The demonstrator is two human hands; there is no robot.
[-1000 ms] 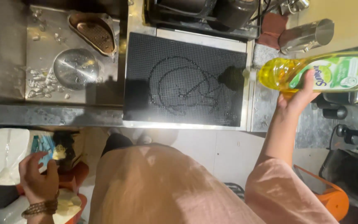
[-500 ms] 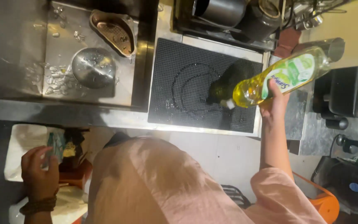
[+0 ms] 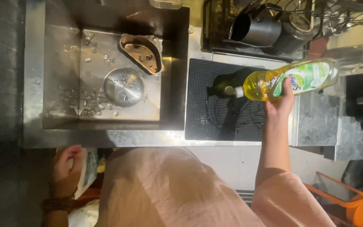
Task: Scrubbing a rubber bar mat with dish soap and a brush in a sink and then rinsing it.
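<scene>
Right hand grips a bottle of yellow dish soap from below, fingers curled around the middle of the body, thumb side hidden behind the bottle. The bottle lies nearly level, white cap end pointing toward the sink, held in the air above the black drying mat, casting a dark shadow on it. The mat looks wet, with water streaks in a rough ring. Left hand is down low by the counter front edge, fingers bent around a sponge or cloth with blue and yellow parts; cannot tell exactly how tight the grip is, part of it is hidden by the person's body. A beaded bracelet sits on the left wrist. The steel sink is to the left of the mat, with water drops on its floor, a round metal drain cover in the middle and a brown oval strainer basket just behind it, near the back wall. Behind the mat, a dish rack holds dark metal pots. An orange object shows on the floor at the lower right. The person wears a pink top.
</scene>
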